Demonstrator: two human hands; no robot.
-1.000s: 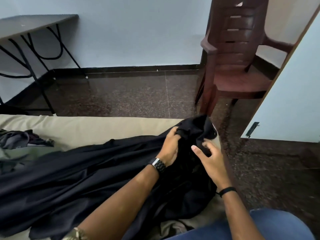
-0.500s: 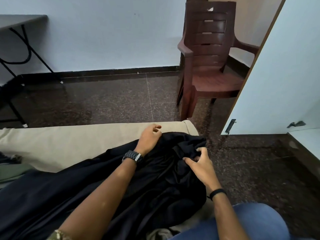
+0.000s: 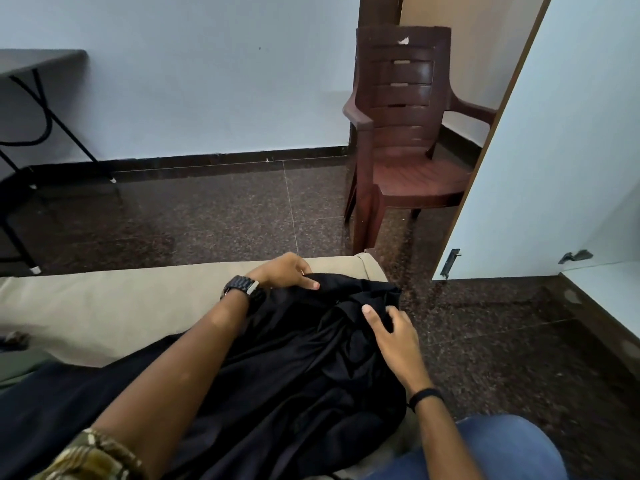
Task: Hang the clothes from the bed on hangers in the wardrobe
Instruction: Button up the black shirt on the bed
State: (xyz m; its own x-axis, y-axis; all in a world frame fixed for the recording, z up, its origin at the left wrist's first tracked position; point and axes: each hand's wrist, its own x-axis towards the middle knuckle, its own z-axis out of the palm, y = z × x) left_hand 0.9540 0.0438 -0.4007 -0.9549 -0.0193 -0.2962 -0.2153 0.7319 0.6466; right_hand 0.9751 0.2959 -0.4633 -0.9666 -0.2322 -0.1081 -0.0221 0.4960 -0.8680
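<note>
Sorting step: black garment (image 3: 277, 368) lies bunched on the bed (image 3: 104, 306); left hand (image 3: 282, 271) pinches its far edge, right hand (image 3: 398, 337) grips folds. Next needs finding the neckline.

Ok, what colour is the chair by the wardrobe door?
Dark reddish-brown chair, clearest in the head view.
</note>
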